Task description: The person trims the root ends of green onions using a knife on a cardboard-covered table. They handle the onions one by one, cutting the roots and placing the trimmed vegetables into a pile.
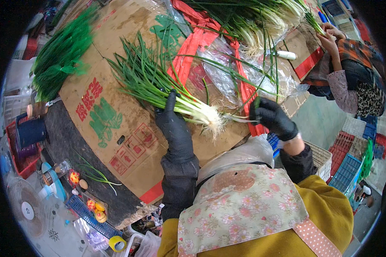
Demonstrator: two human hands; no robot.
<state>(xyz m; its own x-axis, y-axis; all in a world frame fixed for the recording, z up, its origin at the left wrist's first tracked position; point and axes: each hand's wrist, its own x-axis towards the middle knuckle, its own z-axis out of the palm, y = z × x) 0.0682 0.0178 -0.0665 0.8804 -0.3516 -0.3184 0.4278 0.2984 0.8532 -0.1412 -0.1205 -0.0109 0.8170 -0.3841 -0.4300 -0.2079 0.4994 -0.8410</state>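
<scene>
In a black glove, my left hand [172,110] grips a bunch of green onions [167,93] around its stems, leaves to the upper left and white roots to the right. My right hand [270,115], also gloved in black, is right of those roots with its fingers closed on a thin green onion stalk [238,119]. Under the bunch lies printed cardboard [132,141]. Red plastic strips [241,77] and clear plastic film [218,64] lie beyond it. A heap of green onions [260,25] with roots showing is at the top, near a white-handled tool [286,55].
At the upper left lies a pile of green onions [61,54]. Another person's hands [329,35] hold green onions at the upper right. A dark board [74,135] with loose leaves borders the cardboard; a fan [27,208], yellow tape roll [117,243] and blue basket [90,215] are lower left.
</scene>
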